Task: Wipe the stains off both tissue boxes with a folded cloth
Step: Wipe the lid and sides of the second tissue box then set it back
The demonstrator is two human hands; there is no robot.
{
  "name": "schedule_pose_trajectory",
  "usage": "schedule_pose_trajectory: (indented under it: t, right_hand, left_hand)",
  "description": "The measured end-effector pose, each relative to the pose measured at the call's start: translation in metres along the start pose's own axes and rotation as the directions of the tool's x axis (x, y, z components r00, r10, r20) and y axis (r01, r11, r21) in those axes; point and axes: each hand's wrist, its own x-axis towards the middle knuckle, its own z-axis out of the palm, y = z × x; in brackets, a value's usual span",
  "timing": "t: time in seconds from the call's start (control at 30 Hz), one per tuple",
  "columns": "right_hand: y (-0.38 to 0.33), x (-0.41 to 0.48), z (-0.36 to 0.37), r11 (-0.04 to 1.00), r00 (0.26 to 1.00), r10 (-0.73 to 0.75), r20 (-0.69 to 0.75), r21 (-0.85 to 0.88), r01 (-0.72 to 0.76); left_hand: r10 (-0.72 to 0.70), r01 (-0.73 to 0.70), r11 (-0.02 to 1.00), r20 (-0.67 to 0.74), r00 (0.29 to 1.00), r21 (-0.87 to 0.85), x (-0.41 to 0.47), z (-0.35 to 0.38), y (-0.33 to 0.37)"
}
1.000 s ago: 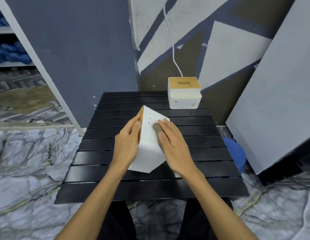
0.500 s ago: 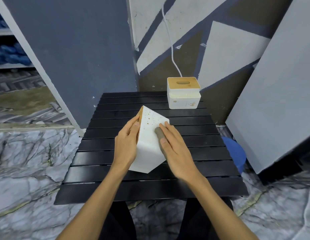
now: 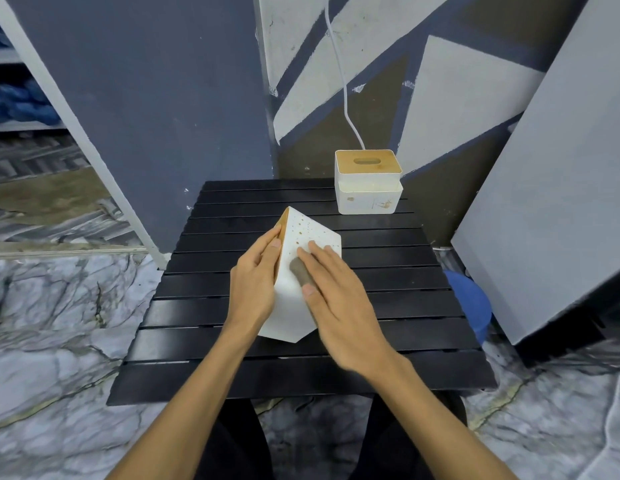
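A white tissue box (image 3: 308, 233) with a wooden lid lies tipped on its side on the black slatted table (image 3: 388, 292), brown specks on its upper face. My left hand (image 3: 256, 282) holds its lid side. My right hand (image 3: 339, 299) presses a folded grey cloth (image 3: 300, 271) flat against the white face with straight fingers. A second white tissue box (image 3: 369, 197) with a wooden lid stands upright at the table's back right, brown stains on its front.
A white cable (image 3: 343, 81) hangs down the painted wall behind the far box. A grey panel (image 3: 551, 188) leans at the right, with a blue round object (image 3: 471, 303) below the table's right edge. Marble floor (image 3: 59, 323) surrounds the table.
My right hand has slid the cloth a little to the left and up across the box's face. The left hand and the box stay where they were.
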Motion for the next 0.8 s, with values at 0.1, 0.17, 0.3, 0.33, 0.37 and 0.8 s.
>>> schedule_pose_trajectory:
  t: [0.1, 0.17, 0.3, 0.33, 0.37, 0.8]
  right_hand:
    - [-0.006, 0.017, 0.0, 0.996, 0.996, -0.08, 0.043, -0.027, 0.081]
    - [-0.001, 0.03, -0.004, 0.998, 0.998, -0.06, 0.035, 0.005, 0.06]
    - [0.016, 0.017, -0.004, 0.998, 0.999, 0.043, 0.011, 0.04, -0.043]
    - [0.016, 0.01, -0.001, 0.998, 0.998, 0.057, 0.008, 0.026, -0.057]
    - [0.013, 0.005, 0.001, 0.999, 0.999, 0.049, 0.012, -0.004, -0.049]
    - [0.002, 0.01, -0.004, 0.999, 0.999, -0.036, 0.0, -0.032, 0.036]
  left_hand:
    - [0.014, -0.016, 0.999, 0.045, 0.999, 0.05, 0.0, 0.003, 0.002]
    - [0.003, -0.005, 0.999, 0.029, 1.0, 0.047, 0.0, 0.004, 0.002]
    - [-0.006, 0.006, 1.0, -0.029, 1.0, -0.007, -0.002, 0.001, 0.002]
    - [-0.003, 0.002, 1.0, -0.031, 1.0, -0.014, -0.002, 0.001, 0.001]
    - [-0.001, 0.0, 1.0, -0.032, 0.999, -0.02, -0.002, 0.001, 0.001]
    - [0.002, -0.002, 1.0, -0.02, 1.0, 0.004, 0.0, 0.0, -0.001]
